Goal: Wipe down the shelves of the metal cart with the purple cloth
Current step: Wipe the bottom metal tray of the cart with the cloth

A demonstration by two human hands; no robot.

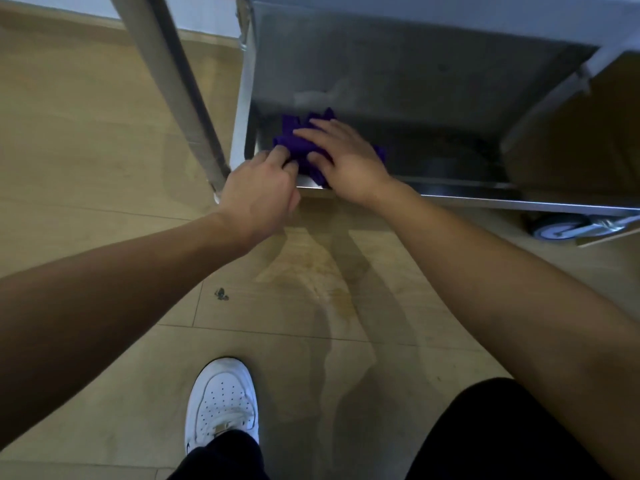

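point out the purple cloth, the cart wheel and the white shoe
purple cloth point(288, 129), head view, bunched upper left part
cart wheel point(557, 229), head view, middle of the wheel below the shelf edge
white shoe point(223, 400), head view, perforated toe

Dim, soft light. Faint double shadows streak the floor; a pale sheen smears the shelf. Slight blur, edges bowed.

no readable text, labels, brands or numbers anywhere
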